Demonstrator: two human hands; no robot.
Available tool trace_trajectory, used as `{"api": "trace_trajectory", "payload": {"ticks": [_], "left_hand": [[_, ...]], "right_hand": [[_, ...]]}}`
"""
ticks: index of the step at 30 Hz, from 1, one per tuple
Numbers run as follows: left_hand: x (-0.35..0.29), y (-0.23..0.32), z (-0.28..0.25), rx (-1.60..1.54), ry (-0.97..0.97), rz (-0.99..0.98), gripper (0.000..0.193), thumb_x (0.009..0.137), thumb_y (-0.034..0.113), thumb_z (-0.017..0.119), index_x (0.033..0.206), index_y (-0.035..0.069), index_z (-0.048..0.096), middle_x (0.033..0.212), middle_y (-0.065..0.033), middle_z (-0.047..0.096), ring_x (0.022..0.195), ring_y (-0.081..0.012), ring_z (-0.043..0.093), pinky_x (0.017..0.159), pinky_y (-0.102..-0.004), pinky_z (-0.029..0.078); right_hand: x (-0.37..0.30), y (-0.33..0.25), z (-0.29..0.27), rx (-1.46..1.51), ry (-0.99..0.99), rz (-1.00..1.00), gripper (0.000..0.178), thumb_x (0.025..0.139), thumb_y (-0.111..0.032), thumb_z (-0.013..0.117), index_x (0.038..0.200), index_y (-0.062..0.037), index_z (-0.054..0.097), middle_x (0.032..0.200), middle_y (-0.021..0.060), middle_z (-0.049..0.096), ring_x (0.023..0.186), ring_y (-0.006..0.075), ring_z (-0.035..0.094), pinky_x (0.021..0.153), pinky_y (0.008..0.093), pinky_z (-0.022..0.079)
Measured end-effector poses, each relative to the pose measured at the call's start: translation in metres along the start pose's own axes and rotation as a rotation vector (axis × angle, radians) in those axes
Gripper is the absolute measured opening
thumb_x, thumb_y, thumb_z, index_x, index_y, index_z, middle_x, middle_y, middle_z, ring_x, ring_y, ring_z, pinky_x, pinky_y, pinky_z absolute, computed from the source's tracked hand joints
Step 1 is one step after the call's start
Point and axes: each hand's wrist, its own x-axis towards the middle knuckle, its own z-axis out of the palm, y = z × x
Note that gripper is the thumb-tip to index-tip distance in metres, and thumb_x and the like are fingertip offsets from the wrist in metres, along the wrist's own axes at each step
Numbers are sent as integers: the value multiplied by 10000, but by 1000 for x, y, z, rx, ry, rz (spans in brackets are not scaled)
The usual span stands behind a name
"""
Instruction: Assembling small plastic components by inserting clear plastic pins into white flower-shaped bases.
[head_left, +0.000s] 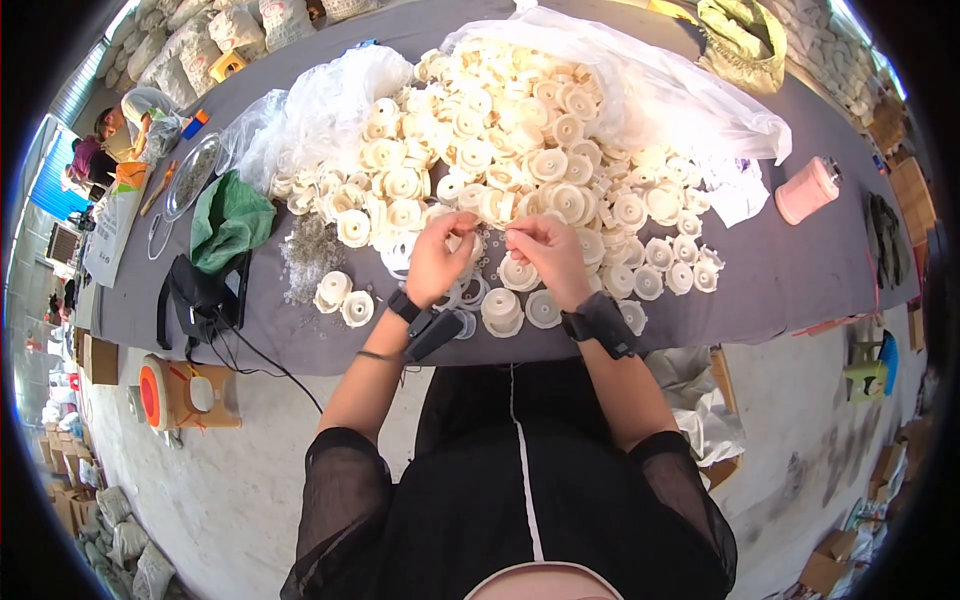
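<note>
A large heap of cream-coloured round plastic parts [500, 130] covers the middle of the grey cloth-covered table. At its near edge my left hand [441, 258] is closed, its thumb and fingers curled together. Facing it a short gap away, my right hand [550, 257] is pinched at the fingertips. Whatever either hand holds is too small or hidden to make out. Just below the hands sit a stack of cream parts [502, 313] and several pale plastic rings [470, 292]. Left of my left hand lies a pile of small clear pieces [312, 258], beside two loose cream parts [357, 309].
Clear plastic bags [345, 95] and a white plastic sheet [680, 85] flank the heap. A green cloth [230, 222] and a black bag [200, 300] with a cable lie left. A pink thread spool [808, 190] stands right. Another person [140, 115] sits at the far left.
</note>
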Motion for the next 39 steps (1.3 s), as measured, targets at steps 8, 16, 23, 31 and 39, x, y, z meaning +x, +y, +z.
{"api": "trace_trajectory", "payload": {"ticks": [8, 16, 23, 31, 39], "left_hand": [[0, -1, -6, 582, -117, 224, 376, 612, 165, 712, 956, 51, 610, 938, -107, 548, 906, -287, 519, 793, -369, 425], [-1, 1, -5, 664, -201, 283, 394, 630, 175, 690, 991, 53, 588, 963, -98, 558, 918, -285, 518, 792, -373, 434], [0, -6, -5, 535, -50, 132, 276, 738, 190, 630, 964, 41, 579, 867, -139, 593, 777, -308, 577, 676, -386, 474], [8, -17, -9, 439, 157, 174, 222, 812, 124, 579, 999, 8, 553, 795, -151, 607, 661, -283, 605, 575, -340, 485], [1, -16, -3, 8, 152, -52, 184, 788, -1, 572, 971, -22, 578, 793, -78, 623, 675, -122, 591, 588, -261, 476]], "right_hand": [[12, -2, -1, 89, -24, 88, 169, 808, -114, 606, 927, 3, 580, 745, 42, 613, 638, 83, 574, 564, 194, 463], [-1, 10, 7, 277, -30, 90, 175, 835, -109, 591, 971, -2, 565, 804, 61, 617, 688, 101, 587, 618, 220, 496], [-8, 15, 10, 284, -18, 43, 169, 838, -111, 587, 974, -13, 563, 831, 83, 620, 710, 123, 599, 659, 242, 506], [-8, 12, 17, 374, 45, 63, 181, 831, -97, 592, 976, 6, 560, 835, 103, 624, 720, 144, 609, 661, 258, 515], [7, 35, 34, 349, -25, 70, 141, 834, -68, 575, 950, 10, 557, 831, 99, 626, 717, 146, 613, 654, 249, 507]]}}
